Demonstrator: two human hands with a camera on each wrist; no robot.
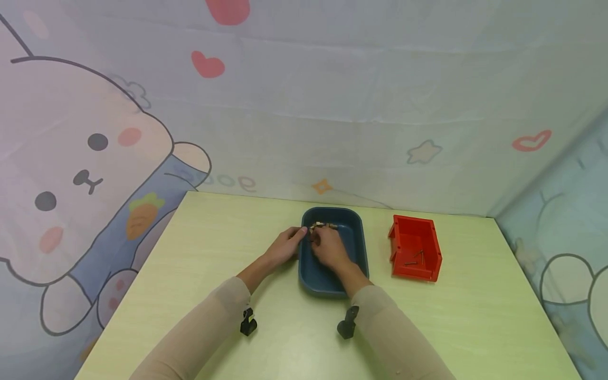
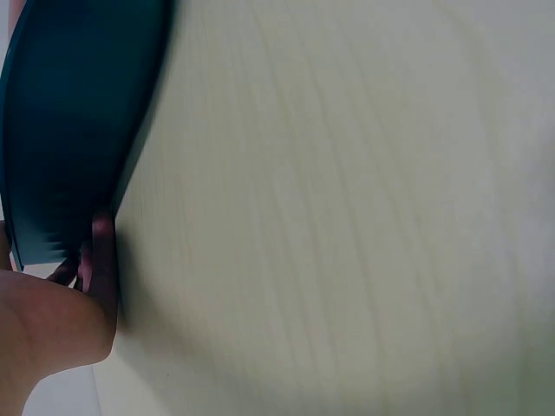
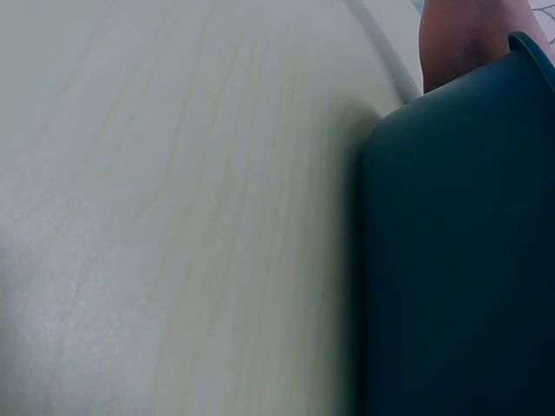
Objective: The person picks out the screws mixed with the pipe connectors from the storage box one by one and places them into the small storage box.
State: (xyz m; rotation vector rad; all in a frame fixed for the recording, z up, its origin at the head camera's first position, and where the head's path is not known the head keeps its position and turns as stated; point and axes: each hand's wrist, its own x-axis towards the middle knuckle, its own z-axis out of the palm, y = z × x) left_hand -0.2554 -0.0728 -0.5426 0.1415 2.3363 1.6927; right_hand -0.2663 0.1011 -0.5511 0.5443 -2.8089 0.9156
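A dark blue plastic tray (image 1: 334,285) stands on the table, with small brass-coloured pieces (image 1: 319,225) near its far end. My left hand (image 1: 287,244) grips the tray's left side, thumb at the rim and fingers along the outer wall; the left wrist view shows these fingers (image 2: 103,251) against the wall. Inside the tray, my right hand (image 1: 329,247) reaches down with bent fingers right at the brass-coloured pieces. I cannot tell whether it holds one. In the right wrist view the tray wall (image 3: 460,243) hides its fingertips.
Right of the tray stands a red plastic bin (image 1: 413,272) with several thin screws or nails (image 1: 410,263) in it. Both share a pale wood-grain table (image 1: 484,306). A printed cloth (image 1: 332,105) hangs behind the table's far edge.
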